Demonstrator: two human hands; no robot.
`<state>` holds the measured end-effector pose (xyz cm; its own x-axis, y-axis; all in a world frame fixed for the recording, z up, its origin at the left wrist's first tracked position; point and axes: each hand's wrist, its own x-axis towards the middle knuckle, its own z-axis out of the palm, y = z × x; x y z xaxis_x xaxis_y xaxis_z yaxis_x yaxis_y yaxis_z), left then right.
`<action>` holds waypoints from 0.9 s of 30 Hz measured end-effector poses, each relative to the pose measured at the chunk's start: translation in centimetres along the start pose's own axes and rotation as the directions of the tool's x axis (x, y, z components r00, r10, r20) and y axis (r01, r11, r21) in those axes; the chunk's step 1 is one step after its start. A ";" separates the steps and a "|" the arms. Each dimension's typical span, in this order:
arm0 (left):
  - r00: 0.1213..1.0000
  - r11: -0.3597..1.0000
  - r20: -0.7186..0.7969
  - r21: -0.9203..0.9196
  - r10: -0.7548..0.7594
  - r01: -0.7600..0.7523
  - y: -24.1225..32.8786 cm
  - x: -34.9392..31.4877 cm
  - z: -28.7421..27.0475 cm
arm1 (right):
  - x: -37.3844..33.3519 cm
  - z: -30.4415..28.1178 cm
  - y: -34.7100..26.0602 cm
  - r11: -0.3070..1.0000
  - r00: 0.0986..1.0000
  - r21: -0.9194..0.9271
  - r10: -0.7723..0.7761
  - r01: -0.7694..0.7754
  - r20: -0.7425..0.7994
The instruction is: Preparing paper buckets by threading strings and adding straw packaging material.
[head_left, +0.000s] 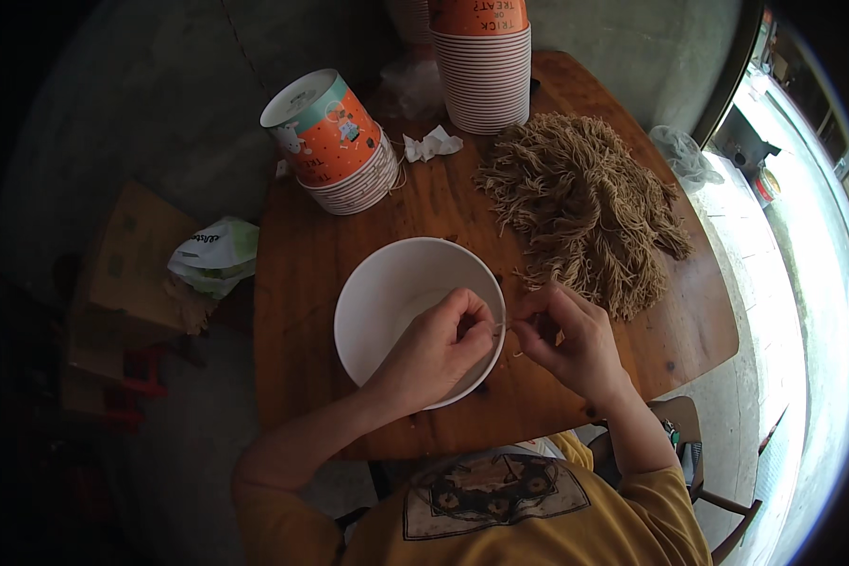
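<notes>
- Nearest the camera is the yellow shirt (500,500), close against the table's front edge; a hard tug toward the body could drag the work off that side
- The white bucket (377,283) stands mouth up on the wooden table (297,377), in front of the shirt; nothing but the hands at its rim seems to steady it, so uneven pulling could tip or spin it
- The left hand (443,344) reaches over the bucket's mouth, thumb and forefinger pinched together at the right-hand rim; what they grip is mostly hidden
- The right hand (571,340) pinches just outside that rim, apparently on a thin strand (502,325) too small to make out; it could slip free if either pinch loosens, or the rim could tear if pulled sharply
- Beyond the right hand, the heap of tan cords (590,208) lies loose, and its ends could snag or tangle
- Farther off, the leaning bucket stack (330,141) could topple if knocked
</notes>
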<state>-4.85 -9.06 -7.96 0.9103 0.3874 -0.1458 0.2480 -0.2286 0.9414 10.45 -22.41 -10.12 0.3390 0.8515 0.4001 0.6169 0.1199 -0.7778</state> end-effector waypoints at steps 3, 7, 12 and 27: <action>1.000 0.997 -0.017 -0.079 -0.008 0.007 -0.2 0.0 0.2 | 0.0 -0.1 0.0 0.998 1.000 0.063 -0.004 0.004 0.009; 1.000 0.996 -0.012 -0.088 0.002 -0.003 0.3 -0.1 0.3 | -0.4 -0.4 0.4 0.992 0.997 0.117 0.047 -0.053 0.055; 0.999 0.998 -0.010 0.049 -0.048 0.049 1.1 -0.3 0.3 | -0.5 -0.4 0.6 0.988 0.996 0.145 0.045 -0.055 0.074; 0.997 0.990 -0.037 0.126 0.060 -0.055 0.7 0.0 0.4 | -0.6 0.0 1.5 0.886 0.947 0.338 0.285 -0.319 0.148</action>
<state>-4.55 -9.57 -7.44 0.9107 0.4058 -0.0771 0.2371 -0.3607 0.9020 11.17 -22.75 -11.54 0.3921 0.9159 0.0858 0.1984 0.0068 -0.9801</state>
